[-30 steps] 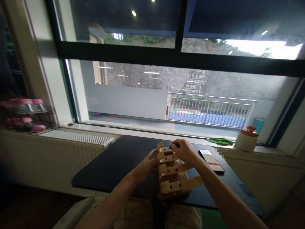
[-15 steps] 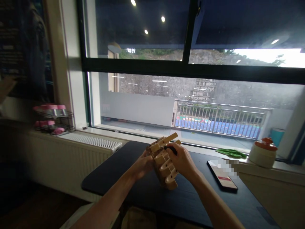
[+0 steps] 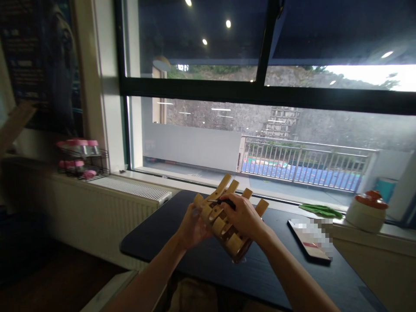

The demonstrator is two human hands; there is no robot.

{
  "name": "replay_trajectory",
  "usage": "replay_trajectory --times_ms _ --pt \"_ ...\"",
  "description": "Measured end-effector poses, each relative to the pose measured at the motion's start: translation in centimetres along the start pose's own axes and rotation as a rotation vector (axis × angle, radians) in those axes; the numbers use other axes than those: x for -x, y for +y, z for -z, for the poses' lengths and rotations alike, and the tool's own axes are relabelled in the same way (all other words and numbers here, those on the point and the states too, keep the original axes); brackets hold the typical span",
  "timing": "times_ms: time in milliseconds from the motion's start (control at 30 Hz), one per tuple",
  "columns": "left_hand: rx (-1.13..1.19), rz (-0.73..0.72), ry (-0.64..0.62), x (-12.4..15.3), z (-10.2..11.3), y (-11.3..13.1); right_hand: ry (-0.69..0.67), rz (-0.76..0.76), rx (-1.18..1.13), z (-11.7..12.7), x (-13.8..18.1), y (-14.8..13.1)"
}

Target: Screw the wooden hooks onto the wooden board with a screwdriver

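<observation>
A pale wooden piece (image 3: 234,245), with several rounded blocks and flat slats sticking out of its far side, is held tilted above the dark table. My left hand (image 3: 191,226) grips its near left side, with some fingers hidden behind the wood. My right hand (image 3: 246,217) is closed around the black handle of a small screwdriver (image 3: 227,202). The tool's thin metal shaft points left to the wood near the base of the slats. Whether its tip sits in a screw, I cannot tell.
A phone (image 3: 310,247) lies on the dark table (image 3: 156,232), right of my hands. On the window sill are a green cloth or leaf-like thing (image 3: 321,211) and a cream jar (image 3: 365,214) with an orange lid. Pink-lidded jars (image 3: 81,147) stand in a wire rack beyond the radiator (image 3: 110,216).
The wooden piece has been turned in my hands, so its slats now point up and away in a fan. My right hand stays on the screwdriver. The view has shifted slightly left.
</observation>
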State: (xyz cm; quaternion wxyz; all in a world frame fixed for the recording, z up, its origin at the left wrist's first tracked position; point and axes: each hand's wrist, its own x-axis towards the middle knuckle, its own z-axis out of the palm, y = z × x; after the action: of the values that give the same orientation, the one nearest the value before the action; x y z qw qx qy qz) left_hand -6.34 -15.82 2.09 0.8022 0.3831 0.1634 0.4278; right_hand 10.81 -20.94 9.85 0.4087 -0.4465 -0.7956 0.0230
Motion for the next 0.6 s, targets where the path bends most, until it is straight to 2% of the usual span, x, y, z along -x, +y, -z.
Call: replay_trajectory --times_ms 133,300,433,533,600 --pt "0.086 0.095 -0.14 -1.0 1.7 0.2 -0.057 0.066 0.058 0.2 -0.8 0.8" --pt "0.174 0.067 -0.253 -1.8 2.1 0.0 -0.174 0.086 0.156 1.4 -2.9 1.8" --pt "0.179 -0.011 -0.211 -2.4 0.9 -0.4 -0.269 0.104 0.177 2.7 -4.2 1.8" --pt "0.133 -0.119 -0.08 -3.4 0.7 -1.3 -0.157 0.017 0.237 2.6 -3.8 1.6" --pt "0.141 -0.194 -0.025 -4.4 1.1 -2.1 -0.033 -0.046 0.24 1.4 -2.6 1.6"
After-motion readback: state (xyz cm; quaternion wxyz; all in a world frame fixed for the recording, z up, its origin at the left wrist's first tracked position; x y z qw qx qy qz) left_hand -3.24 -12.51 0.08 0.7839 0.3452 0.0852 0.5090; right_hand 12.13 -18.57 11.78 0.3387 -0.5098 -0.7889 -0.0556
